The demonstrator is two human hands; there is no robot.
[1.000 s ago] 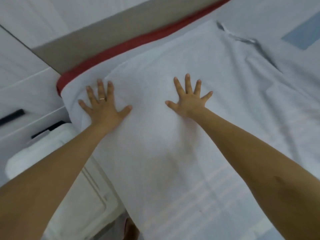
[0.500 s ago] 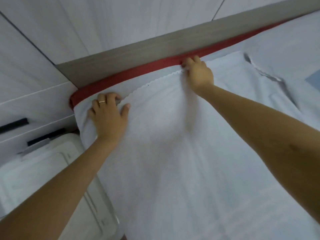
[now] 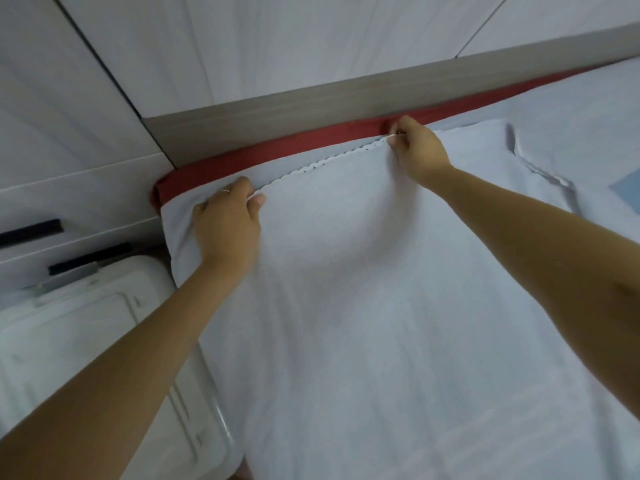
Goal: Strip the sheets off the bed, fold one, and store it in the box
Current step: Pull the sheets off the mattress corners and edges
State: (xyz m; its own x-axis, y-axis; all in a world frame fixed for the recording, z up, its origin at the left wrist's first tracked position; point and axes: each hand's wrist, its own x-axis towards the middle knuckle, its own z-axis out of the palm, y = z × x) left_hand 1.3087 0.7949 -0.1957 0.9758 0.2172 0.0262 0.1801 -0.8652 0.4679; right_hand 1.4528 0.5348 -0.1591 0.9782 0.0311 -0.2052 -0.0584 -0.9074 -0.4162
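The bed (image 3: 588,109) spans 12 to 5 o'clock, and the white sheet (image 3: 346,323) lies across its centre (scalloped edge at 12, beside a red band (image 3: 277,150)). The box (image 3: 86,341) sits at 8. The left hand (image 3: 227,223) at 10 and the right hand (image 3: 419,150) at 1 each pinch that edge.

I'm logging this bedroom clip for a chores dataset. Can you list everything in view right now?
sheet: one, white, scalloped far edge, spread over the bed
lower bedding: one layer, white, showing beyond the sheet
red fabric: one strip, red, along the bed's far edge
rail: one, grey-brown wood grain, behind the red fabric
box: one, white, lower left beside the bed
handles: two, black, on white fronts at left
patch: one, light blue, right edge
ring: one, pale, on the left hand
left hand: pinches the scalloped edge
right hand: pinches that edge, farther right
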